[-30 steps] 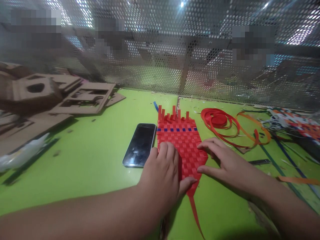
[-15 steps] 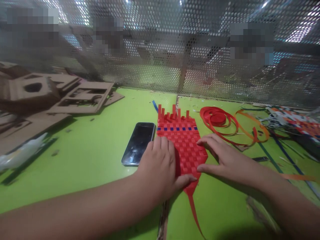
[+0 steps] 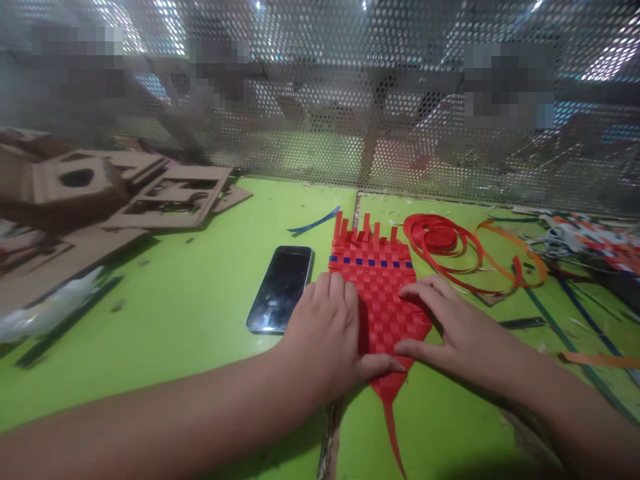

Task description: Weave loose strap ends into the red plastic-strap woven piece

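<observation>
A woven piece of red plastic strips (image 3: pixel 385 297) lies flat on the green table. One blue strip runs through it near the far end, where loose red ends stick up, and a long red tail trails from its pointed near end. My left hand (image 3: pixel 327 330) rests over the left side, thumb stretched across the lower weave; its fingertips cannot be made out clearly. On the right side, my right hand (image 3: pixel 440 317) touches the weave with thumb and fingers spread apart.
A phone (image 3: pixel 281 288) lies left of the weave, near a loose blue strip (image 3: pixel 316 221). Coiled red strip (image 3: pixel 440 239) and orange strip (image 3: pixel 537 263) lie right. Cardboard pieces (image 3: pixel 170 197) are at left. A perforated metal screen (image 3: pixel 310 127) stands behind, with blurred people beyond.
The woven piece has shifted right and turned slightly, both hands moving along with it. The loose blue strip, partly hidden behind it before, now shows more fully and lies apart at the left.
</observation>
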A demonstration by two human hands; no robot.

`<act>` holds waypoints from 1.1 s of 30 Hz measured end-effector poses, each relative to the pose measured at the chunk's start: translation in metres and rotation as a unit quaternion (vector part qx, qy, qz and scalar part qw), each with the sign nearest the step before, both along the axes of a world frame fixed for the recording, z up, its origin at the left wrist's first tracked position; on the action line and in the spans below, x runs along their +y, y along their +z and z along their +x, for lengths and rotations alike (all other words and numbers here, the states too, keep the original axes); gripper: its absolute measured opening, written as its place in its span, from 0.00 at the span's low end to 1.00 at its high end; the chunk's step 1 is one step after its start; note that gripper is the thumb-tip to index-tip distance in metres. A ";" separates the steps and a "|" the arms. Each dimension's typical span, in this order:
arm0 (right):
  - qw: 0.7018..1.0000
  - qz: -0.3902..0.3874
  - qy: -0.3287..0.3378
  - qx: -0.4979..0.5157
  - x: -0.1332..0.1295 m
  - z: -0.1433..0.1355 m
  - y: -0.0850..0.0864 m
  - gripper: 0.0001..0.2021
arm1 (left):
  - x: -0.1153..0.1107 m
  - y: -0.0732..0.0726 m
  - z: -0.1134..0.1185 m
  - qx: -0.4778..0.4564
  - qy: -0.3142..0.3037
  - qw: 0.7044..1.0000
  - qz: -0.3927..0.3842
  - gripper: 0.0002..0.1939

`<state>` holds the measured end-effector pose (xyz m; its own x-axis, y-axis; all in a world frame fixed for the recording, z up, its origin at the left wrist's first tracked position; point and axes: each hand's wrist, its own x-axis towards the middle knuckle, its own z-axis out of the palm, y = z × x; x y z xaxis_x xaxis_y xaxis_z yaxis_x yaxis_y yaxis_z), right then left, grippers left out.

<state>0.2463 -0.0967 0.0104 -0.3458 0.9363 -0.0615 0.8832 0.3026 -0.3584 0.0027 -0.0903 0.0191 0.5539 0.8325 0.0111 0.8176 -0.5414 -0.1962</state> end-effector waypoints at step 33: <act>0.999 -0.031 -0.044 0.008 0.006 -0.002 0.004 0.35 | 0.021 0.009 -0.032 -0.051 0.004 0.995 -0.083 0.61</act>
